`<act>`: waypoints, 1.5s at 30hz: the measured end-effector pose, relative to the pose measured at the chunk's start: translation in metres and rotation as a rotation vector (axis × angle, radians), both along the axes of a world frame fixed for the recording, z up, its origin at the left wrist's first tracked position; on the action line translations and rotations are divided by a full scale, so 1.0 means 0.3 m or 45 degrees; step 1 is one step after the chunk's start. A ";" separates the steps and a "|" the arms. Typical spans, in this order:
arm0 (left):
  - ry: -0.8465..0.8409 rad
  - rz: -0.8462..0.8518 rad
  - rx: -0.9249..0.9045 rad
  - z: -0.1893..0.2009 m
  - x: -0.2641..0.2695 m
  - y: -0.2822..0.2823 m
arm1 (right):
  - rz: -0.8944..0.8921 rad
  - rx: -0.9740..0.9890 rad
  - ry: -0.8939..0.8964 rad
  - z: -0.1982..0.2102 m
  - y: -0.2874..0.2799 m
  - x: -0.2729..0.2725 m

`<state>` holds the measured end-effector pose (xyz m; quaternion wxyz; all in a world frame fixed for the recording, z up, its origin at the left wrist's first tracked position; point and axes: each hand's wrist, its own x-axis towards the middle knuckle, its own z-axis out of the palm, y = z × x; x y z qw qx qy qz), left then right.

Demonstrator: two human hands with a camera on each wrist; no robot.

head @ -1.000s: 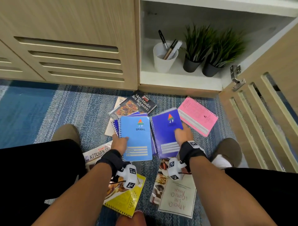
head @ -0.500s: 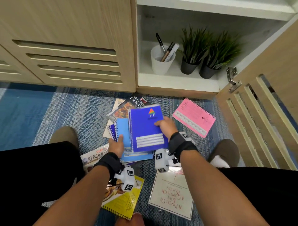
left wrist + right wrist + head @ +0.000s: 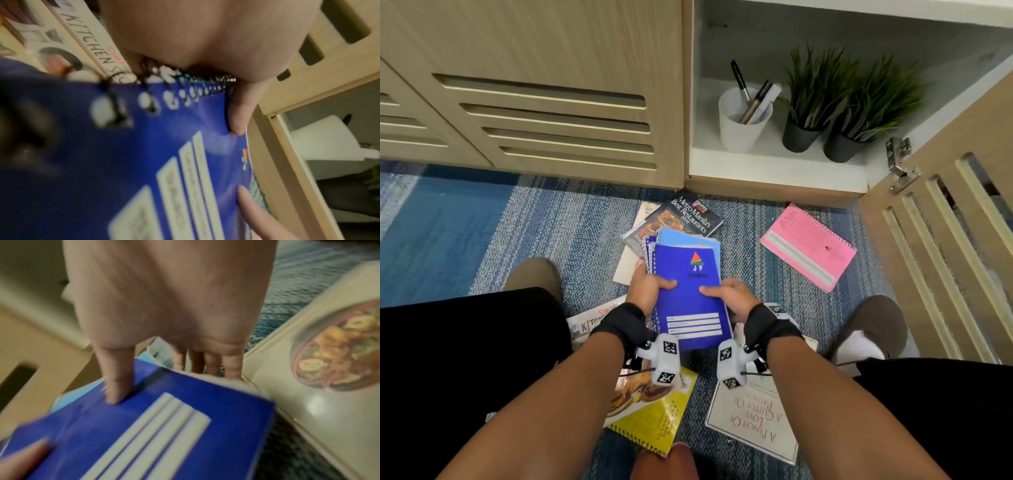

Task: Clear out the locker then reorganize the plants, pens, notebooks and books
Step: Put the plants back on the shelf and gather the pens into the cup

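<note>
A stack of spiral notebooks with a dark blue one (image 3: 688, 294) (image 3: 144, 162) (image 3: 144, 426) on top and a light blue one (image 3: 681, 238) beneath is lifted off the rug. My left hand (image 3: 645, 289) grips the stack's spiral edge, thumb on the cover. My right hand (image 3: 732, 296) grips the opposite edge, thumb on top and fingers under. A pink notebook (image 3: 808, 246) lies on the rug to the right. In the open locker (image 3: 774, 164) stand a white pen cup (image 3: 741, 121) and two potted plants (image 3: 813, 102) (image 3: 866, 113).
Books lie on the blue rug: a restaurant guide (image 3: 681, 217), a kitchen book (image 3: 592, 320) (image 3: 96, 47), a yellow spiral cookbook (image 3: 650, 411) and a white cookbook (image 3: 753, 418) (image 3: 318, 369). The slatted locker door (image 3: 945, 257) stands open at right. My shoes (image 3: 534, 277) (image 3: 873, 325) flank the pile.
My right hand slid the dark blue notebook left onto the light blue one. Both hands now grip the gathered stack by its sides and have raised it toward me.
</note>
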<state>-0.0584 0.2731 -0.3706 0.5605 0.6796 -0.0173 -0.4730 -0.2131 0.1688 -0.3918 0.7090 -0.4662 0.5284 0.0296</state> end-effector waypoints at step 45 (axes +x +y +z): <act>-1.299 -2.609 0.702 0.038 -0.249 0.088 | -0.539 0.077 -0.108 0.015 -0.122 -0.235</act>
